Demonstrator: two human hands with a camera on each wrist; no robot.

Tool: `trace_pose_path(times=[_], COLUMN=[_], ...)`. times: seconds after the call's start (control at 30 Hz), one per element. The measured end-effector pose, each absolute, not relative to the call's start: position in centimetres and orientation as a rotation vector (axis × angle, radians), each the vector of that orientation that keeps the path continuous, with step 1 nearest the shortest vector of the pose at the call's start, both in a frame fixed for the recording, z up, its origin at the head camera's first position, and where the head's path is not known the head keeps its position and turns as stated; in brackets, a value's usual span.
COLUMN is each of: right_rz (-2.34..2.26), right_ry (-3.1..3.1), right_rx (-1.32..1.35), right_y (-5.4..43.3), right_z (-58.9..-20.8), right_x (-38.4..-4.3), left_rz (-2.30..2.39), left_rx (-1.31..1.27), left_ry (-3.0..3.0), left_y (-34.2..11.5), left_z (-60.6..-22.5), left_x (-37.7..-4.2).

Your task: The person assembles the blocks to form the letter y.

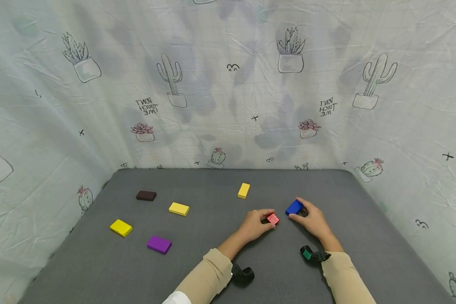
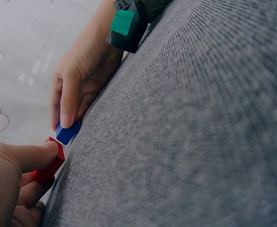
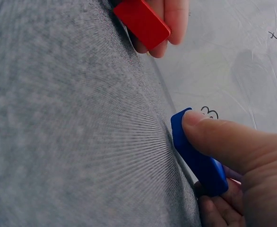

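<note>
Head view shows a red block and a blue block just beside each other but apart, right of the middle of the grey surface, the blue one nearer its right edge. Both look light, stiff and hard to damage, with smooth faces that may be a little slippery; opposite narrow sides seem the surest place to take hold, leaving the broad faces uncovered. The left hand pinches the red block, thumb on the side toward the near edge and fingers beyond it. Across from it, the right hand grips the blue block likewise, thumb near, fingers on the side toward the far edge. Both forearms, in tan sleeves, slant inward from the near edge, so the two hands face each other, low over the surface. Whether either block's underside actually rests on the surface is hard to tell, as the fingers hide much of it in the wrist views.
</note>
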State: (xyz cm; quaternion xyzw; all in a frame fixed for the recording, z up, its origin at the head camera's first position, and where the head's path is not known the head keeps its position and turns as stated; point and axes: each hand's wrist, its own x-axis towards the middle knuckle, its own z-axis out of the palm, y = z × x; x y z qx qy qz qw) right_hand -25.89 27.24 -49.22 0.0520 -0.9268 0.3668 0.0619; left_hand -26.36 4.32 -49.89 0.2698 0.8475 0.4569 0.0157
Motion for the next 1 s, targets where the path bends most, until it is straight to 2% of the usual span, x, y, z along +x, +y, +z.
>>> trace_pose_path(times=[0.37, 1.0], right_rz=[1.131, 1.150], right_ry=[-2.790, -2.778], right_rx=[0.178, 0.200], right_y=[27.43, 27.16], right_z=[-49.35, -48.71], right_x=[-26.09, -25.48], left_rz=[1.531, 1.457], left_rx=[0.810, 0.750], left_ry=[2.634, 2.715], left_y=[4.30, 4.19], left_z=[-49.64, -48.95], left_x=[-26.48, -25.78])
